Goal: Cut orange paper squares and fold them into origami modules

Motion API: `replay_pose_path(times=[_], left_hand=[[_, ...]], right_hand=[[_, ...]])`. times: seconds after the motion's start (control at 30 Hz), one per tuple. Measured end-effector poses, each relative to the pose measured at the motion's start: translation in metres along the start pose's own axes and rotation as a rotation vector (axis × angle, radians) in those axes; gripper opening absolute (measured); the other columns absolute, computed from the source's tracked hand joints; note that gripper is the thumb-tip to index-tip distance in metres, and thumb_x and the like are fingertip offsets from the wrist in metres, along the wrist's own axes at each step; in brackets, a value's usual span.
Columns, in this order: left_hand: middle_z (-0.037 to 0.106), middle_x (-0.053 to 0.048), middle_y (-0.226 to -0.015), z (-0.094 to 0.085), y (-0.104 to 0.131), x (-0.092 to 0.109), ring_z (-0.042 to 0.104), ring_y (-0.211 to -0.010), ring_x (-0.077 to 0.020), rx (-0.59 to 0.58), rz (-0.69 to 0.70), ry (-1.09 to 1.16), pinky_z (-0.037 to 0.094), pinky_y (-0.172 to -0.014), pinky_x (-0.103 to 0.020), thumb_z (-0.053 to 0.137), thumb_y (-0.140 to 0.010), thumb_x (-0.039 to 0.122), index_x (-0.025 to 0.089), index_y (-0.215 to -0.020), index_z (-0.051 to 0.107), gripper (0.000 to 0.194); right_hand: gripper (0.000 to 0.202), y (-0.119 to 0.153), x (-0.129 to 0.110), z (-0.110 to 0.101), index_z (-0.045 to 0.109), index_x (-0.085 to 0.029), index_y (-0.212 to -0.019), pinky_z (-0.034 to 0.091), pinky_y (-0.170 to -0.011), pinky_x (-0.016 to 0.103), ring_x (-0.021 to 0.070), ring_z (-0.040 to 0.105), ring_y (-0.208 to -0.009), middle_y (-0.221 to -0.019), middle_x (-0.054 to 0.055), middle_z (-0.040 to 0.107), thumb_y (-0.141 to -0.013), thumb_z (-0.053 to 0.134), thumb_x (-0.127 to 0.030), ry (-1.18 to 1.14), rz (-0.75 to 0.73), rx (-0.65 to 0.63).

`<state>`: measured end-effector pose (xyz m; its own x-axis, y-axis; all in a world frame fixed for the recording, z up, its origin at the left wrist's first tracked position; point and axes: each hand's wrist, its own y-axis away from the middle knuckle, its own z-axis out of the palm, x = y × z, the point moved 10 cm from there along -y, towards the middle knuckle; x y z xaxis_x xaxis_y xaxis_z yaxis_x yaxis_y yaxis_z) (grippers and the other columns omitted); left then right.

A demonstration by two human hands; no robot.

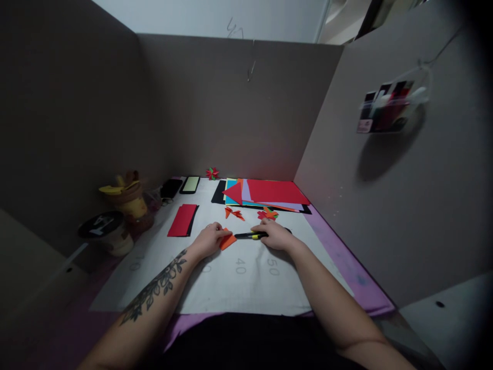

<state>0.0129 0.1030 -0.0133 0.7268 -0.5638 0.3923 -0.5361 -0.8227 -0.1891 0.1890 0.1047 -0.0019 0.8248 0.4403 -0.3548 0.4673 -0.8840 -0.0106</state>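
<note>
In the head view, a small folded piece of orange paper (228, 241) lies on the white sheet, its left edge under the fingertips of my left hand (209, 240), which closes on it. My right hand (275, 235) grips a black and yellow utility knife (246, 236) laid nearly flat. The knife's tip points left and reaches the orange paper's right edge; whether it is inside the fold I cannot tell. Just beyond my hands are small folded orange pieces (234, 213) and a red and orange paper flower (268, 214), partly behind my right hand.
A stack of coloured paper (275, 192) lies at the back. Red paper strips (182, 221) sit at left, with a phone (190, 184) behind. A red and green paper star (212, 173) is by the back wall. A lidded tub (111, 234) and yellow container (131, 205) stand far left.
</note>
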Motion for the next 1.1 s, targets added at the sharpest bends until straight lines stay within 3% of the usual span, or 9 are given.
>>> replay_pose_path(times=[0.5,0.73,1.1], left_hand=[[0.055,-0.007,-0.096,0.001,-0.002,0.000,0.049,-0.086,-0.0189,0.001,-0.014,-0.003,0.040,-0.078,-0.030,0.041,-0.087,0.025,0.025,-0.113,0.066,0.036],[0.055,-0.008,-0.096,0.000,-0.002,0.000,0.049,-0.085,-0.0183,-0.005,-0.009,0.000,0.039,-0.076,-0.030,0.041,-0.089,0.028,0.029,-0.113,0.066,0.034],[0.056,-0.008,-0.096,-0.002,-0.002,0.005,0.052,-0.084,-0.0187,-0.001,0.006,-0.030,0.039,-0.074,-0.029,0.041,-0.090,0.030,0.030,-0.113,0.066,0.034]], right_hand=[[0.050,-0.017,-0.033,0.007,0.059,-0.032,-0.121,0.034,-0.080,0.028,0.0208,0.048,-0.097,-0.102,0.006,0.053,-0.075,0.054,-0.012,0.123,-0.111,0.004],[0.047,-0.018,-0.044,0.009,0.058,-0.033,-0.122,0.031,-0.081,0.031,0.0221,0.047,-0.095,-0.104,0.007,0.053,-0.079,0.053,-0.015,0.207,-0.111,0.006],[0.043,-0.017,-0.046,0.009,0.060,-0.033,-0.118,0.031,-0.081,0.032,0.0221,0.046,-0.095,-0.103,0.007,0.052,-0.079,0.055,-0.016,0.217,-0.110,0.007]])
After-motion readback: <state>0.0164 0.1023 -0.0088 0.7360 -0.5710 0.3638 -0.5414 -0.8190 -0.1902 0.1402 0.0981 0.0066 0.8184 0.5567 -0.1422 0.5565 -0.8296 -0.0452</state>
